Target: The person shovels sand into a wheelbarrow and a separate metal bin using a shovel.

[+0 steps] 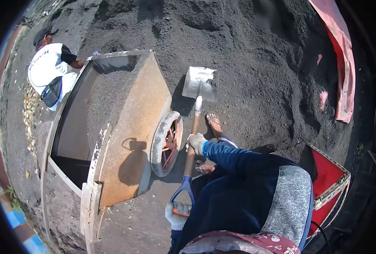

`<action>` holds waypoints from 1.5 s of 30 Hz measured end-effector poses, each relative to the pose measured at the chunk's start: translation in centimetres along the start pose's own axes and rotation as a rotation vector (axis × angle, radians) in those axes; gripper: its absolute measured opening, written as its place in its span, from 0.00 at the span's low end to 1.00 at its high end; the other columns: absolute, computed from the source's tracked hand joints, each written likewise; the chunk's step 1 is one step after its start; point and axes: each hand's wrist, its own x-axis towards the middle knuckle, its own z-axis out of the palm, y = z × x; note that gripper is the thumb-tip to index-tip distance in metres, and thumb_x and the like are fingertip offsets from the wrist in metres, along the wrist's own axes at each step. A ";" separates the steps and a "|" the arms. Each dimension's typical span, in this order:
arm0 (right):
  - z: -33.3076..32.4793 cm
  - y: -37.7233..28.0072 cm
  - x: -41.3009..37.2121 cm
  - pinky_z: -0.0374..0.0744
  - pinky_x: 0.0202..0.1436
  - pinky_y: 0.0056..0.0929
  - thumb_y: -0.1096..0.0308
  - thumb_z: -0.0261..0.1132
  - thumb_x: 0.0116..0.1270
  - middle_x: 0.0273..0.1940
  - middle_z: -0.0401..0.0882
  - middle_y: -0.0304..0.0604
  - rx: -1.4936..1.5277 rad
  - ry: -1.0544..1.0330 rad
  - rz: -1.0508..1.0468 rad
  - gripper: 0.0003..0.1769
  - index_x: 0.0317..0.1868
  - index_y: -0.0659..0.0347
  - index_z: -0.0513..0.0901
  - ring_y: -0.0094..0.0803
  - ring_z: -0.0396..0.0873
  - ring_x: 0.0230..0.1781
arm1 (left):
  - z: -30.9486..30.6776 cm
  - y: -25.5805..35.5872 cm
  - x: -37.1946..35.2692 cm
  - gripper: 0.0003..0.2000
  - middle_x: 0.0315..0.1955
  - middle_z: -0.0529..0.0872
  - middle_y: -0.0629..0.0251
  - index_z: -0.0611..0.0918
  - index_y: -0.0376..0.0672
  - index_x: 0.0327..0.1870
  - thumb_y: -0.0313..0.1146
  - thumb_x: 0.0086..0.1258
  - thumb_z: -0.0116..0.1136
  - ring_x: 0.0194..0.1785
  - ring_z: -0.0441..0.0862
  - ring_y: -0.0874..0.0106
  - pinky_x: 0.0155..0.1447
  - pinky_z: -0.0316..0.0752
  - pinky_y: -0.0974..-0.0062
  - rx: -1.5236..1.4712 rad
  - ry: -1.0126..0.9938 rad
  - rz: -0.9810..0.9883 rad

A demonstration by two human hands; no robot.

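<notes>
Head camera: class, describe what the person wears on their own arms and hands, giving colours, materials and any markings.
The left hand and the right hand both wear white knitted work gloves. The right glove ends in a light blue cuff band. A dark blue long sleeve covers the right arm. No markings show on either.

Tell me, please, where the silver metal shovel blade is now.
In the head view, the silver metal shovel blade sits upper centre, over the dark sand pile, just right of the rusty metal cart.
</notes>
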 end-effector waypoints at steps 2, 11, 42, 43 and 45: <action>1.7 -2.8 2.3 0.81 0.35 0.44 0.66 0.59 0.69 0.35 0.81 0.50 -0.098 -0.023 0.040 0.14 0.46 0.70 0.78 0.42 0.83 0.32 | 1.7 -2.3 2.2 0.18 0.13 0.65 0.69 0.72 0.50 0.21 0.48 0.71 0.51 0.18 0.65 0.67 0.32 0.67 0.59 -0.197 0.050 0.041; 4.3 -27.7 26.6 0.81 0.30 0.47 0.63 0.56 0.70 0.31 0.80 0.50 -0.195 0.025 -0.040 0.14 0.44 0.67 0.78 0.43 0.82 0.27 | 13.4 -3.5 35.5 0.25 0.25 0.78 0.67 0.77 0.48 0.36 0.66 0.67 0.52 0.27 0.76 0.68 0.41 0.80 0.57 -0.061 0.329 0.152; -20.7 8.1 -15.8 0.79 0.44 0.47 0.67 0.58 0.61 0.21 0.67 0.37 1.504 0.107 -0.314 0.08 0.27 0.55 0.67 0.36 0.69 0.23 | 8.5 2.4 20.3 0.11 0.27 0.82 0.68 0.83 0.35 0.38 0.35 0.70 0.60 0.27 0.78 0.75 0.27 0.74 0.76 1.229 -0.354 0.687; -22.3 9.2 -15.9 0.79 0.46 0.47 0.67 0.58 0.60 0.22 0.67 0.37 1.484 0.106 -0.440 0.08 0.27 0.55 0.68 0.36 0.70 0.24 | 12.1 1.3 17.3 0.10 0.27 0.82 0.68 0.83 0.35 0.38 0.35 0.70 0.60 0.26 0.78 0.77 0.27 0.74 0.77 1.246 -0.364 0.634; -23.6 8.6 -16.8 0.79 0.47 0.47 0.66 0.60 0.59 0.22 0.68 0.37 1.440 0.161 -0.530 0.08 0.27 0.55 0.68 0.37 0.71 0.25 | 14.7 0.2 13.7 0.10 0.25 0.81 0.69 0.83 0.36 0.38 0.35 0.70 0.61 0.24 0.77 0.79 0.26 0.72 0.79 1.275 -0.402 0.530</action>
